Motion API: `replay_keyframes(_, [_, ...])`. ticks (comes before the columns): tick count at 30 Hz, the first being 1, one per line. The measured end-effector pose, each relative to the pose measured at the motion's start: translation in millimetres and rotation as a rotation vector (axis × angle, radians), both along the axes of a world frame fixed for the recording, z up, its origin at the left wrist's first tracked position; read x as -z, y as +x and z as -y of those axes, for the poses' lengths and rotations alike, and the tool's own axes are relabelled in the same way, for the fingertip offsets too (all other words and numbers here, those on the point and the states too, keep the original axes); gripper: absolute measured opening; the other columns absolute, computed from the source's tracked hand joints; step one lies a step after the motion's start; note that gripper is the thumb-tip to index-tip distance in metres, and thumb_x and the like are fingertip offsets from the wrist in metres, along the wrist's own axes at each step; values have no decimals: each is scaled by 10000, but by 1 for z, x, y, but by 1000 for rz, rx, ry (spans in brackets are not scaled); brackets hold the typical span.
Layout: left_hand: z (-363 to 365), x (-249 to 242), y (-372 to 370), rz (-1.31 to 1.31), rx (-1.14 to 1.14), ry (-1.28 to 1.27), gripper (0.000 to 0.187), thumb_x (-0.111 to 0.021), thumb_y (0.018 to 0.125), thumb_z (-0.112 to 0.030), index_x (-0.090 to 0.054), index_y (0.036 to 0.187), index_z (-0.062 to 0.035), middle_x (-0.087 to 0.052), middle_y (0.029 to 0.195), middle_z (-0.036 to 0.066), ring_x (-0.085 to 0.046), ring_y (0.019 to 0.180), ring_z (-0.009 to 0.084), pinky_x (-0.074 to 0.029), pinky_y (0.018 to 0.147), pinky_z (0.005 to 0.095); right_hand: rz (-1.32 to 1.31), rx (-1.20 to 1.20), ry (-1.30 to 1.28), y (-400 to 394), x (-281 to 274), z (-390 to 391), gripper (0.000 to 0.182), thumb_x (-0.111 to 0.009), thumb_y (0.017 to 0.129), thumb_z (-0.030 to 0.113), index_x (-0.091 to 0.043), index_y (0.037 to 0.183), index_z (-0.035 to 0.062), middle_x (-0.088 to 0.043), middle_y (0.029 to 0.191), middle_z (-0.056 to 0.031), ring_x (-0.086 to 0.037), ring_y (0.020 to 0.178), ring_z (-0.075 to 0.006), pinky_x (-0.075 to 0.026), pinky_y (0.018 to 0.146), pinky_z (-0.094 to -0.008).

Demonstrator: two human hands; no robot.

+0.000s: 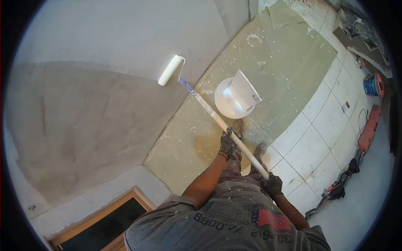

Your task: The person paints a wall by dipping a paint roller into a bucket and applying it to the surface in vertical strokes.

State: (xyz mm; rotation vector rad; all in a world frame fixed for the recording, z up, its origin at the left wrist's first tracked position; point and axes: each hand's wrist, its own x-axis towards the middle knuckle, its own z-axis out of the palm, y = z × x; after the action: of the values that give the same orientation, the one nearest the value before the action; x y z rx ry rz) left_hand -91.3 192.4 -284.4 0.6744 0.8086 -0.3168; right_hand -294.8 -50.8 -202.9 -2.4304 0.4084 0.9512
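A wooden pole (240, 144) runs diagonally from my body toward the wall, with a blue-stained roller handle and a white paint roller (170, 70) at its far end. The roller is at the wall (83, 100), near the border between the lighter and the darker, brownish surface. In a dark, paint-specked glove, my left hand (227, 143) is closed round the middle of the pole. My right hand (273, 185), gloved too, grips its near end. A white bucket (234, 98) with white paint and a pale board (246, 88) in it stands beyond my feet.
A paint-spotted greenish sheet (293, 54) covers part of the white tiled floor (331, 125). To the right lie a blue cable reel (372, 85), a red tool (369, 129) and tangled cords. At the lower left is a wooden-framed opening (138, 198).
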Motion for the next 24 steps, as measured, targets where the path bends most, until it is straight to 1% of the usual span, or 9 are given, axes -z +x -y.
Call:
replay_keyframes(4, [-14, 35, 19, -40, 11, 18, 306, -557, 1009, -275, -464, 1191, -48, -532, 836, 78, -573, 731, 239, -547, 813, 490, 23, -11, -47, 24, -7, -23, 531, -680, 817, 535, -650, 1029, 49, -679, 762, -185, -684, 716, -357, -524, 645, -484])
replay_keyframes(6, [-26, 53, 34, -105, -28, 20, 298, -558, 1008, -312, -493, 1145, -55, -529, 826, 61, -559, 709, 227, -550, 801, 481, 16, 55, -32, 51, -16, -44, 508, -673, 828, 532, -649, 996, 54, -679, 761, -187, -686, 725, -363, -524, 650, -487])
replay_keyframes(7, [-31, 62, 43, -120, -26, 73, 281, -539, 1013, -363, -493, 1083, -94, -529, 751, 49, -553, 642, 212, -560, 717, 442, 22, 112, -14, 68, -20, -56, 488, -667, 839, 530, -649, 963, 58, -678, 760, -188, -688, 734, -369, -525, 654, -489])
replay_keyframes(12, [-64, 113, 89, -237, 30, 119, 299, -514, 1020, -414, -502, 1013, -115, -522, 741, 25, -528, 620, 200, -551, 718, 420, 37, 146, -44, 125, -5, -105, 485, -661, 852, 524, -637, 896, 41, -682, 764, -204, -694, 755, -387, -526, 679, -507])
replay_keyframes(14, [-76, 141, 104, -271, 53, 76, 353, -514, 1012, -450, -544, 926, -108, -501, 716, 24, -524, 645, 203, -540, 697, 398, 19, 116, -70, 146, 5, -117, 443, -658, 858, 481, -633, 883, 39, -686, 773, -207, -694, 748, -393, -528, 688, -514])
replay_keyframes(16, [-90, 181, 115, -212, 71, 3, 353, -507, 1012, -465, -504, 855, -149, -492, 678, 13, -497, 581, 199, -513, 657, 379, -14, 106, -19, 163, 13, -125, 362, -647, 858, 404, -642, 893, 44, -689, 774, -201, -701, 754, -379, -536, 692, -499])
replay_keyframes(20, [-119, 221, 138, -165, 125, -135, 403, -473, 1016, -494, -508, 824, -141, -474, 651, 12, -478, 567, 193, -486, 613, 362, -54, 132, -34, 194, 23, -149, 328, -644, 843, 372, -650, 904, 50, -694, 776, -185, -704, 750, -358, -544, 689, -476])
replay_keyframes(23, [-105, 188, 157, -446, 69, 71, 419, -473, 1017, -489, -507, 808, -127, -473, 651, 15, -466, 562, 192, -470, 595, 357, -4, 109, -73, 197, 19, -155, 315, -637, 843, 356, -659, 920, 52, -696, 782, -177, -701, 732, -350, -543, 677, -468])
replay_keyframes(24, [-106, 193, 151, -450, 76, 67, 419, -473, 1017, -489, -507, 808, -127, -473, 651, 15, -466, 562, 192, -470, 595, 357, -17, 121, -70, 197, 15, -154, 323, -638, 845, 363, -659, 920, 49, -694, 779, -176, -700, 722, -346, -539, 671, -471])
